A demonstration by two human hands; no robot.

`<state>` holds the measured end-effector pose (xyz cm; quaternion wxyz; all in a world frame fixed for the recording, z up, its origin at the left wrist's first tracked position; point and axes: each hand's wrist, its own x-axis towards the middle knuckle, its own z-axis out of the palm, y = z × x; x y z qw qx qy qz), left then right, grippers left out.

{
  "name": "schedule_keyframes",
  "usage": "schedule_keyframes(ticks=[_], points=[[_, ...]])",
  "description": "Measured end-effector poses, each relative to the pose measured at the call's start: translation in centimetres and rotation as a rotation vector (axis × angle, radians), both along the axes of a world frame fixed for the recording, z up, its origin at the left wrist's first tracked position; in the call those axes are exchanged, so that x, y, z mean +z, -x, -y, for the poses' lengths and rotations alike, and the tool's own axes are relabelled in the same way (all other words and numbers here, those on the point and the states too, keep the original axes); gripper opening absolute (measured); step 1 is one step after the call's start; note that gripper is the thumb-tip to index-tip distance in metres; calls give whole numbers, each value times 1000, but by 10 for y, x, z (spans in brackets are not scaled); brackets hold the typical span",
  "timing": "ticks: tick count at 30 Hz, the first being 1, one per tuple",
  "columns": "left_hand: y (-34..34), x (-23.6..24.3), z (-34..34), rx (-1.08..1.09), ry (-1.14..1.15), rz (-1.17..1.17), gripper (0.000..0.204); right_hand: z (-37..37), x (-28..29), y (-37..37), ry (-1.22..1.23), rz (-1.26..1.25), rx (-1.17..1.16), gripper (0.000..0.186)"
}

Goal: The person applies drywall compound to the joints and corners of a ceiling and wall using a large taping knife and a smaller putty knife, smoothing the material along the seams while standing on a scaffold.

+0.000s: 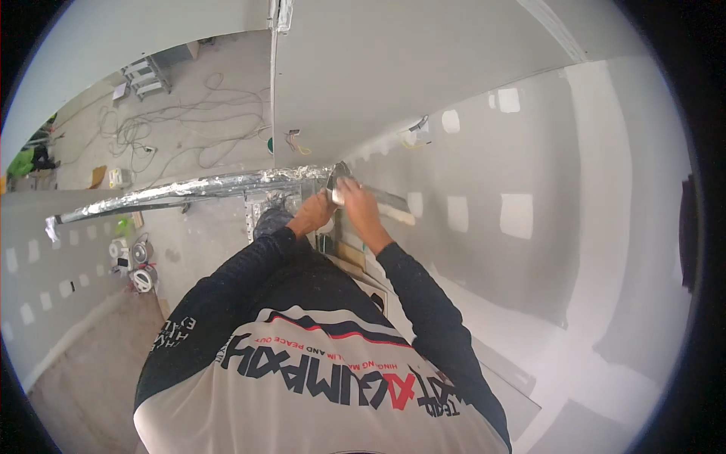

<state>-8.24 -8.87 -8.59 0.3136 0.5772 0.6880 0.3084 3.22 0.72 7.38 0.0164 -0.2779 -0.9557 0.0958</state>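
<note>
My left hand (311,215) and my right hand (358,210) meet in front of me, both with fingers closed. Between them is a small, thin, rounded piece with a grey metallic face and a dark rim (338,174); its exact kind does not show. A pale, light-coloured part (337,197) sticks out by the right fingers. Just left of the hands runs a metal rail or beam (189,186) crusted with white compound. Below the left wrist, part of my leg (274,221) shows beside a perforated metal step (251,218).
On the right stands a plasterboard wall (484,174) with white filled patches. Wires (305,149) poke from the board ahead. Far below, cables (136,129) lie across the floor near a stepladder (145,76). Buckets (142,278) stand at the lower left.
</note>
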Motion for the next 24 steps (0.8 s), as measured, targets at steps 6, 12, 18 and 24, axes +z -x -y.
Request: schedule_keyframes(ticks=[6,12,18,24], points=[[-5,11,-4,-12,37,107,47,7,-5,2,-52,-22,-8,48],[-4,33,-6,-63,115,152,30,23,-9,-2,12,45,-58,49],[6,19,6,-5,64,41,29,-38,-7,34,141,72,-208,43],[22,80,0,314,327,460,45,-71,10,-28,17,-336,-280,44]])
